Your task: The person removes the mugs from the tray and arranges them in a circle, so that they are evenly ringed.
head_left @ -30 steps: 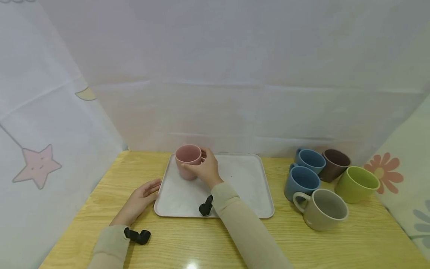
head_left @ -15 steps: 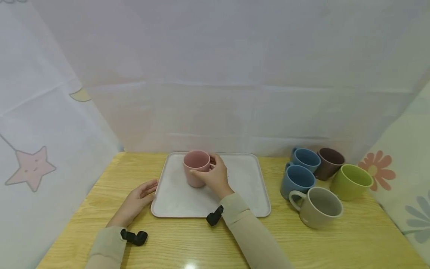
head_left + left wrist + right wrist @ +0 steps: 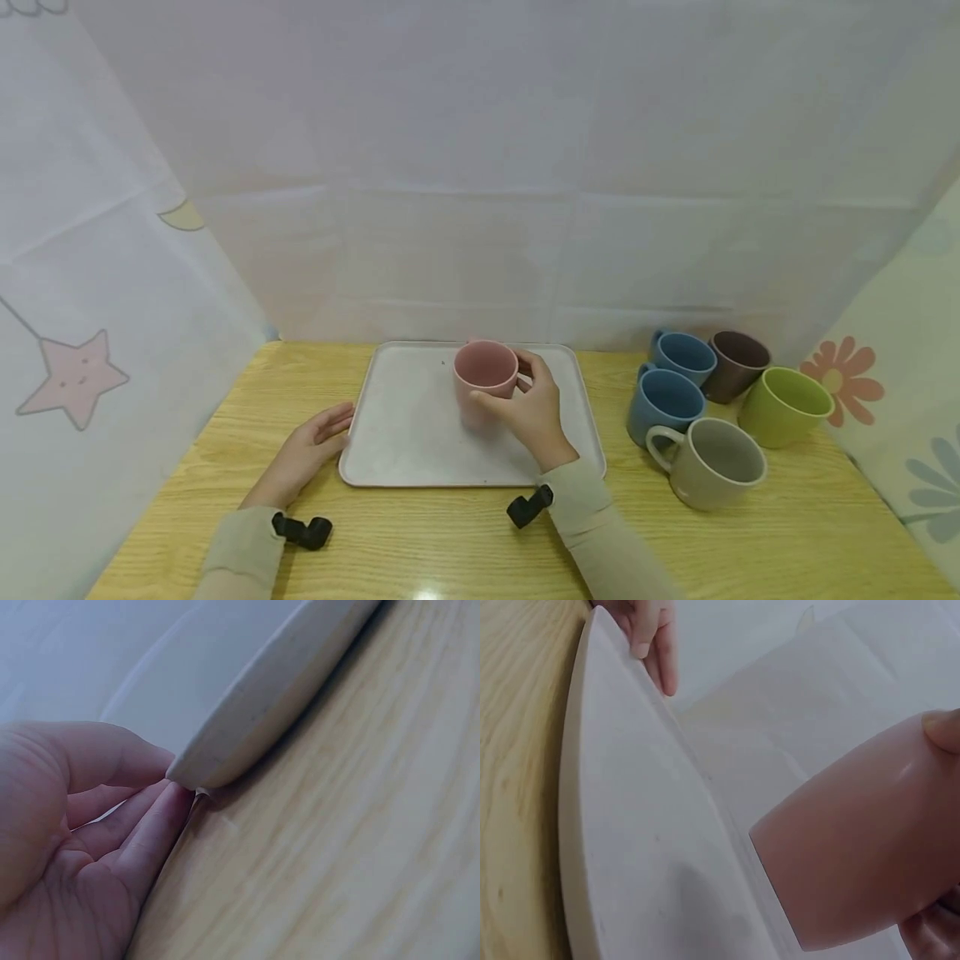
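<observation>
A pink mug [image 3: 485,404] is upright in my right hand [image 3: 534,408], over the right-of-centre part of the white tray [image 3: 405,433]. The right thumb lies across the mug's near side and the fingers are round its right side. In the right wrist view the base of the mug [image 3: 847,847] appears raised off the tray, with a shadow on the tray below. My left hand [image 3: 303,454] rests at the tray's left edge. In the left wrist view the thumb and fairly straight fingers of that hand [image 3: 90,817] touch the tray's rim [image 3: 240,712].
Several mugs are grouped on the wooden table [image 3: 420,542] right of the tray: two blue mugs [image 3: 667,408], a brown mug [image 3: 735,367], a green mug [image 3: 783,408] and a beige mug [image 3: 712,467]. A white cloth backdrop [image 3: 450,208] rises behind the table.
My right hand has carried the pink mug rightward and a little nearer, from the tray's left part past its middle. The left hand stays at the tray's edge.
</observation>
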Demonstrator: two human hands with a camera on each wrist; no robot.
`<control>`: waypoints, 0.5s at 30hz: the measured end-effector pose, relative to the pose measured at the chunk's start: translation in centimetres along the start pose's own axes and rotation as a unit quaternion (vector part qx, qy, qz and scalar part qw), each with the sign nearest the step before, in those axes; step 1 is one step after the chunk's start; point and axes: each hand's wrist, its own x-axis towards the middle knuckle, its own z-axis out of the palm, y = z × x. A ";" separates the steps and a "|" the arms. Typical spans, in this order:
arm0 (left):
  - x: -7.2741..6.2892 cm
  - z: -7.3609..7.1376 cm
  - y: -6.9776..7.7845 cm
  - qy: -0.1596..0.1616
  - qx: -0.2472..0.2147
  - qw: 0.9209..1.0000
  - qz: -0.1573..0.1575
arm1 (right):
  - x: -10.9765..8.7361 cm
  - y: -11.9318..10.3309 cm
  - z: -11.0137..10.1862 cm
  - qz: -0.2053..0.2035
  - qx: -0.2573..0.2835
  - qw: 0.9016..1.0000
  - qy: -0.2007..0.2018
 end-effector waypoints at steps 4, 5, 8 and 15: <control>0.0 0.1 -0.1 -0.003 -0.005 1.000 -0.001 | -0.8 -0.7 -2.3 -0.002 0.000 1.000 0.016; 0.0 0.1 -0.1 -0.003 -0.006 1.000 -0.002 | -1.0 -1.0 -2.8 -0.002 -0.003 1.000 0.022; 0.0 0.0 -0.2 -0.005 -0.006 1.000 0.000 | -1.4 -1.9 -4.3 0.001 -0.015 0.999 0.037; 0.0 -0.1 0.0 -0.005 -0.011 1.000 -0.002 | -1.8 -4.8 -7.3 -0.019 -0.046 0.997 0.056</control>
